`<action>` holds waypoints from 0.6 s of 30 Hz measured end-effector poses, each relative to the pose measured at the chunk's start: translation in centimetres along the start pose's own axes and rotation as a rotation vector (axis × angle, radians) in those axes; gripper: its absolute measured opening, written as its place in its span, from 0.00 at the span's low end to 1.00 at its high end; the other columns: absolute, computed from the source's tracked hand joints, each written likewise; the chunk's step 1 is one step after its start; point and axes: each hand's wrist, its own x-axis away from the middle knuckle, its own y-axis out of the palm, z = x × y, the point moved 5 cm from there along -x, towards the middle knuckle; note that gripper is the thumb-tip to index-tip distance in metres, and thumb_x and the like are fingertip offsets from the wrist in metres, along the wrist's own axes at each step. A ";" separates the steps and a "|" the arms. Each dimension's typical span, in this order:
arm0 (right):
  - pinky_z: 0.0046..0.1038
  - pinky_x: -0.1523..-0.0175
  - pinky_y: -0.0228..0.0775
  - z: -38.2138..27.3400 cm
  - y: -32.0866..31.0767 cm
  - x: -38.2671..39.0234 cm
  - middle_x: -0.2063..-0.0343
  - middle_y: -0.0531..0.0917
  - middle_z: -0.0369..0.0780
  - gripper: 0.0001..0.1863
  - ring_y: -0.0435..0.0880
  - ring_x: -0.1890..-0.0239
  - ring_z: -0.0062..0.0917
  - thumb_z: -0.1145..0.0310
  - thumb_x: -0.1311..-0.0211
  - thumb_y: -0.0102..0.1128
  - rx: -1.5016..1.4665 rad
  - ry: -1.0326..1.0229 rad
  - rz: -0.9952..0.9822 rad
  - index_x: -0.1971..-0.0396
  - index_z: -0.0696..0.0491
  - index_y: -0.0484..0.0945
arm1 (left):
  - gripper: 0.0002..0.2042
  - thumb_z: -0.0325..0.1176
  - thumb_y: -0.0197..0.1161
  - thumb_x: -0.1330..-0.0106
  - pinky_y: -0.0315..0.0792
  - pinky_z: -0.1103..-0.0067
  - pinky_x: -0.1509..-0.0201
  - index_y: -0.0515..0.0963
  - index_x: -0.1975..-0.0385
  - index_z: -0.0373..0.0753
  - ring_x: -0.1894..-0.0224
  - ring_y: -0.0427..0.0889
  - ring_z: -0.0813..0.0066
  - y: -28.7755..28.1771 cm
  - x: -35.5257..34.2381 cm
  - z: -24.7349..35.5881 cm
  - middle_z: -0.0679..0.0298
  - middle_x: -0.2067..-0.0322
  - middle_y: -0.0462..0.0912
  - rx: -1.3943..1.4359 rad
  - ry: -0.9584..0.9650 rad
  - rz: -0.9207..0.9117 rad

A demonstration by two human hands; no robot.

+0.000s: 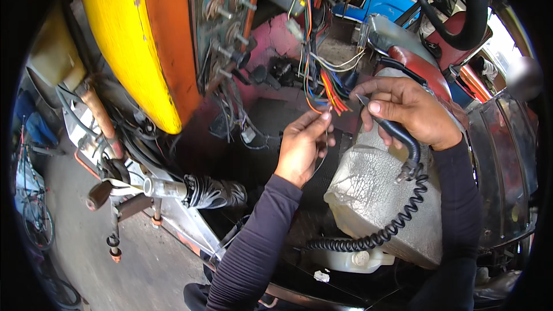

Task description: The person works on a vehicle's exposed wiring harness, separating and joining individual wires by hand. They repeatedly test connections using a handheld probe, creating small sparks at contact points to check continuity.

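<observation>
My left hand (305, 147) pinches a thin wire between thumb and fingertips, just below the loose ends of a hanging wiring bundle (331, 89). Orange, red and yellow wires fan out there, with white ones looping above them. In my right hand (409, 106), at the right of the bundle, is a black probe (397, 132) with a pointed tip. Its tip points toward the wire ends and appears apart from them. A black coiled cord (397, 222) hangs from the rear of the probe and curves down to the left.
A silvery, wrinkled cover (374, 190) lies beneath my right arm. At the upper left stand yellow and orange panels (129, 40) beside a panel of levers (222, 8). Grey wires (239, 118) dangle below it. A pale plastic container (360, 260) sits low; a black steering wheel rim (472, 17) juts in above.
</observation>
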 end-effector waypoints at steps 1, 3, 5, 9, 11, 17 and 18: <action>0.20 0.74 0.72 -0.4 -0.3 0.1 0.68 0.86 0.40 0.19 0.81 0.78 0.19 0.69 0.23 0.58 0.003 -0.014 0.025 0.40 0.63 0.76 | 0.16 0.38 0.68 0.26 0.66 0.84 0.76 0.82 0.46 0.35 0.74 0.81 0.82 -0.3 0.1 0.1 0.71 0.69 0.81 -0.095 -0.001 0.034; 0.20 0.75 0.71 -1.0 -0.5 0.4 0.69 0.85 0.39 0.18 0.80 0.78 0.18 0.68 0.22 0.56 0.013 -0.037 0.101 0.41 0.63 0.76 | 0.12 0.36 0.66 0.26 0.66 0.85 0.76 0.84 0.49 0.37 0.74 0.81 0.83 -0.9 0.9 0.4 0.71 0.69 0.82 -0.315 -0.015 0.113; 0.20 0.76 0.69 -1.1 -1.1 0.5 0.71 0.84 0.38 0.17 0.79 0.79 0.17 0.68 0.22 0.54 0.015 -0.027 0.207 0.42 0.62 0.77 | 0.09 0.34 0.63 0.25 0.65 0.85 0.77 0.85 0.53 0.38 0.75 0.80 0.84 -1.5 1.6 0.8 0.71 0.71 0.82 -0.473 -0.008 0.178; 0.18 0.79 0.64 -0.4 -1.3 -0.1 0.74 0.82 0.35 0.16 0.76 0.81 0.13 0.67 0.23 0.51 0.141 0.005 0.319 0.45 0.60 0.79 | 0.08 0.35 0.61 0.25 0.65 0.84 0.78 0.84 0.57 0.39 0.77 0.79 0.84 -2.7 2.0 2.2 0.71 0.71 0.82 -0.511 0.135 0.331; 0.17 0.76 0.66 -0.6 -1.0 -0.7 0.77 0.80 0.32 0.15 0.74 0.83 0.12 0.67 0.23 0.52 0.302 0.022 0.361 0.46 0.57 0.80 | 0.08 0.35 0.62 0.24 0.65 0.85 0.78 0.83 0.57 0.40 0.78 0.76 0.85 -3.0 2.5 3.9 0.71 0.73 0.81 -0.538 0.290 0.386; 0.46 0.49 0.76 -0.9 -1.5 -0.5 0.60 0.86 0.57 0.16 0.84 0.54 0.56 0.69 0.32 0.56 0.587 -0.279 0.558 0.48 0.60 0.80 | 0.07 0.31 0.62 0.23 0.68 0.85 0.75 0.82 0.54 0.35 0.78 0.73 0.86 -1.4 3.7 7.1 0.71 0.74 0.78 -0.598 0.606 0.372; 0.47 0.49 0.76 -1.2 -1.9 -0.4 0.59 0.85 0.58 0.16 0.84 0.53 0.57 0.69 0.32 0.56 0.660 -0.337 0.603 0.49 0.60 0.81 | 0.07 0.31 0.62 0.23 0.68 0.85 0.75 0.82 0.54 0.34 0.78 0.73 0.86 -1.1 3.8 7.6 0.71 0.74 0.78 -0.608 0.652 0.356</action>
